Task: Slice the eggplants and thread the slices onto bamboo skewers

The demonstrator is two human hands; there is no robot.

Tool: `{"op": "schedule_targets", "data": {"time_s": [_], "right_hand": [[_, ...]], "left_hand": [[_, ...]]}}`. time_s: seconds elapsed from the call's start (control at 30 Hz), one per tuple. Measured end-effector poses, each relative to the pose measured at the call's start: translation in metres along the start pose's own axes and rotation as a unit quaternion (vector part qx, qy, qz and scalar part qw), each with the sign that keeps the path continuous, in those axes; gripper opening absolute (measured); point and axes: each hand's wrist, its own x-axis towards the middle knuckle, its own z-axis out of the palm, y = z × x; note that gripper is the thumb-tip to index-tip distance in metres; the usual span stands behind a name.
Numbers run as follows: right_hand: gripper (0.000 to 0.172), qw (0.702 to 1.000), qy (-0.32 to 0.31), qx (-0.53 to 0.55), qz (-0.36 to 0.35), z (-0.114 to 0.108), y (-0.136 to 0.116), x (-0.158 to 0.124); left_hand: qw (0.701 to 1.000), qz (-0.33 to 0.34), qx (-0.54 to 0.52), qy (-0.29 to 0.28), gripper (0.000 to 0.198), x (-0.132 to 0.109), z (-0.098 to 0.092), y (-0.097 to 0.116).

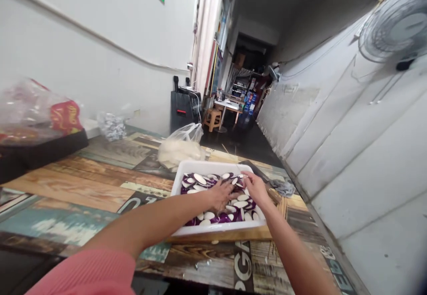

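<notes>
A white tray (pixel 187 173) on the table holds several purple-skinned, white-fleshed eggplant slices (pixel 200 178). My left hand (pixel 222 195) reaches into the middle of the tray, fingers curled down among the slices. My right hand (pixel 255 187) is at the tray's right side, fingertips pinched on a slice near the far right corner. The tray rests on a wooden board (pixel 233 234).
The table (pixel 100 184) has a patchwork wood-print top. A clear plastic bag (pixel 182 146) lies behind the tray, a red-printed bag (pixel 36 115) and a small foil bundle (pixel 111 126) at far left. A wall (pixel 350 153) runs along the right; a fan (pixel 396 24) hangs above.
</notes>
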Motion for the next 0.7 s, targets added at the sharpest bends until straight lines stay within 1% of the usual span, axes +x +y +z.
{"op": "schedule_targets", "data": {"time_s": [0.07, 0.1, 0.2, 0.27, 0.33, 0.37, 0.43, 0.47, 0.53, 0.57, 0.6, 0.63, 0.7], "right_hand": [[0.035, 1.0, -0.012, -0.012, -0.01, 0.002, 0.001, -0.001], [0.034, 1.0, -0.014, -0.019, -0.016, 0.001, 0.001, -0.004], [0.03, 0.999, -0.007, -0.03, -0.033, -0.002, 0.003, -0.014], [0.027, 0.999, 0.004, -0.029, -0.041, -0.002, 0.003, -0.017], [0.027, 0.999, 0.023, -0.022, -0.04, -0.002, 0.003, -0.017], [0.028, 0.999, 0.036, -0.017, -0.036, -0.002, 0.003, -0.017], [0.031, 0.998, 0.063, -0.004, -0.023, -0.002, 0.002, -0.017], [0.032, 0.997, 0.074, 0.004, -0.016, -0.002, 0.001, -0.018], [0.034, 0.996, 0.086, 0.021, -0.005, -0.002, -0.001, -0.02], [0.036, 0.996, 0.086, 0.031, 0.0, -0.003, -0.002, -0.019], [0.036, 0.996, 0.082, 0.04, 0.003, -0.003, -0.004, -0.018], [0.037, 0.996, 0.071, 0.049, 0.006, -0.002, -0.005, -0.015], [0.033, 0.997, 0.028, 0.07, 0.01, 0.0, -0.008, -0.004]], "left_hand": [[0.999, 0.033, -0.005, -0.014, 0.068, 0.003, 0.001, 0.001], [0.999, 0.036, -0.011, -0.029, 0.067, 0.004, 0.001, 0.001], [0.996, -0.001, -0.03, -0.08, 0.074, 0.008, -0.004, -0.001], [0.993, -0.001, -0.059, -0.104, 0.076, 0.008, -0.011, -0.003], [0.987, 0.015, -0.112, -0.112, 0.065, 0.005, -0.021, -0.007], [0.984, 0.019, -0.14, -0.106, 0.057, 0.003, -0.027, -0.009], [0.979, 0.009, -0.187, -0.076, 0.045, -0.001, -0.039, -0.013], [0.977, -0.005, -0.207, -0.05, 0.043, -0.003, -0.045, -0.014], [0.966, -0.038, -0.256, 0.022, 0.038, -0.007, -0.055, -0.017], [0.954, -0.058, -0.289, 0.061, 0.035, -0.008, -0.059, -0.018], [0.935, -0.084, -0.33, 0.099, 0.034, -0.009, -0.062, -0.019], [0.909, -0.115, -0.379, 0.133, 0.036, -0.009, -0.064, -0.02], [0.837, -0.177, -0.486, 0.178, 0.036, -0.009, -0.066, -0.024]]}}
